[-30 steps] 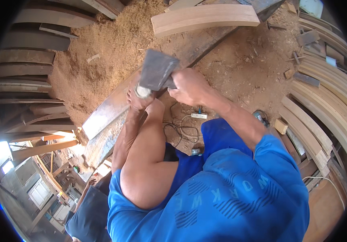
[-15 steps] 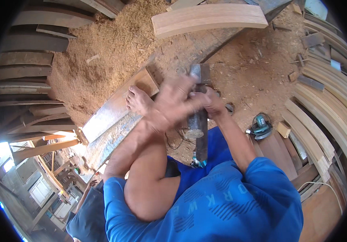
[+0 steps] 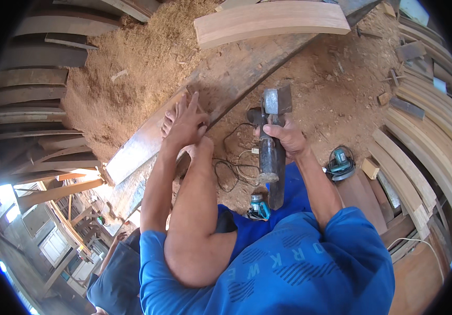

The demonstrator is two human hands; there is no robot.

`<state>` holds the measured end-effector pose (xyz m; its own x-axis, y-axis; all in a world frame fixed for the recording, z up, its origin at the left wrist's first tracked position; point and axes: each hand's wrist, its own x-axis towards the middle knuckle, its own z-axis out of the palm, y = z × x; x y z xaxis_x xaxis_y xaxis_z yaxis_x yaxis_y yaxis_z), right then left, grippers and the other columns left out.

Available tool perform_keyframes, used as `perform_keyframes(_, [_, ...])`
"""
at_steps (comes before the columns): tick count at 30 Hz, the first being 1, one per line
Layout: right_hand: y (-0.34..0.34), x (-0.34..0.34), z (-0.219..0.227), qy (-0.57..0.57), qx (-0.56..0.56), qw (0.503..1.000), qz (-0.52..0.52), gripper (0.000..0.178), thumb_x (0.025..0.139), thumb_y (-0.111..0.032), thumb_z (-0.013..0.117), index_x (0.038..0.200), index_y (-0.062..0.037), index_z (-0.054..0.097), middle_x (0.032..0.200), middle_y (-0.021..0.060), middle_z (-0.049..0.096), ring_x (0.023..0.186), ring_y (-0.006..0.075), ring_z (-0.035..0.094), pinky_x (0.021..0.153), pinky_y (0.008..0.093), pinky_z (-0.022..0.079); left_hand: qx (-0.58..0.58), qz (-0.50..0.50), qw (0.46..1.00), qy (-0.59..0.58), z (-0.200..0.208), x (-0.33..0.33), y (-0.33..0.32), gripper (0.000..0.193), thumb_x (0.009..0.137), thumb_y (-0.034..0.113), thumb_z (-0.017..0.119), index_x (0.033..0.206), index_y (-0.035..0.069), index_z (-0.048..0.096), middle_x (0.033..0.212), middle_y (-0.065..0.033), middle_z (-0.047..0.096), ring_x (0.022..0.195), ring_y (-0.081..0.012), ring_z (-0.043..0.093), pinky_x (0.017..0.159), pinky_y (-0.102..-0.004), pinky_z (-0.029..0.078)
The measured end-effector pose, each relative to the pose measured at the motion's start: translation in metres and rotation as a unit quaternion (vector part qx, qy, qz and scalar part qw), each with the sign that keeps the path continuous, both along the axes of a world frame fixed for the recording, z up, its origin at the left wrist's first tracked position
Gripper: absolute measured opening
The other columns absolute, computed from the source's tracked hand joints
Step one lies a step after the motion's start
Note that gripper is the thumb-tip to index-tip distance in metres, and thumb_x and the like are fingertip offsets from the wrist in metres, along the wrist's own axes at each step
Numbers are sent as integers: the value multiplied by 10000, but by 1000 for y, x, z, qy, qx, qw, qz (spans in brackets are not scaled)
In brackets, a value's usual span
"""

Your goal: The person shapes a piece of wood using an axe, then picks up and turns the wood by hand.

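My right hand (image 3: 285, 137) grips a long dark tool (image 3: 269, 155) with a worn body and a pale metal block at its far end; I cannot tell its exact kind. The tool is raised in front of my lap. My left hand (image 3: 185, 122) has its fingers stretched out, holding nothing. It lies over my bare foot, at the end of a flat wooden board (image 3: 141, 140). The foot is mostly hidden beneath the hand.
A curved pale plank (image 3: 270, 22) lies across the workbench (image 3: 236, 84) ahead. A teal power tool (image 3: 258, 208) with a dark cable sits by my lap, and another (image 3: 340, 163) stands right. Curved timbers (image 3: 420, 152) are stacked at the right; sawdust (image 3: 115, 89) covers the left ground.
My left hand has moved left, away from the tool, to the foot and board. My right hand with the tool has shifted slightly right.
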<state>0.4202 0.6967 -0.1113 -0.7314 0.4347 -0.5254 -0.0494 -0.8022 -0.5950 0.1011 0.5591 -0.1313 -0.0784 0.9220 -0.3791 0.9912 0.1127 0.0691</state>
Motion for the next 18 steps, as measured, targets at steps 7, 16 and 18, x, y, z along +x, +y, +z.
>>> perform_keyframes(7, [4, 24, 0, -18, -6, 1000, -6, 381, 813, -219, 778, 1083, -29, 588, 914, 80, 694, 750, 115, 641, 662, 267, 549, -186, 186, 956, 128, 40, -74, -103, 1301, 599, 342, 928, 1551, 8, 106, 1533, -250, 260, 1463, -430, 212, 1204, -501, 211])
perform_keyframes(16, [11, 28, -23, -50, -17, 999, 1, 365, 828, -244, 775, 1071, -32, 603, 908, 75, 698, 729, 111, 639, 637, 274, 552, -82, 235, 965, 84, 38, -73, -111, 1418, 424, 353, 942, 1589, 236, 144, 1378, -208, 401, 1262, -398, 430, 1024, -540, 326])
perform_keyframes(18, [13, 26, -27, -42, -22, 999, 2, 335, 834, -217, 770, 1063, -32, 610, 905, 74, 706, 713, 108, 649, 630, 278, 561, -86, 253, 959, 91, 38, -71, -113, 1404, 430, 330, 929, 1590, 239, 143, 1374, -207, 405, 1260, -398, 438, 1024, -546, 327])
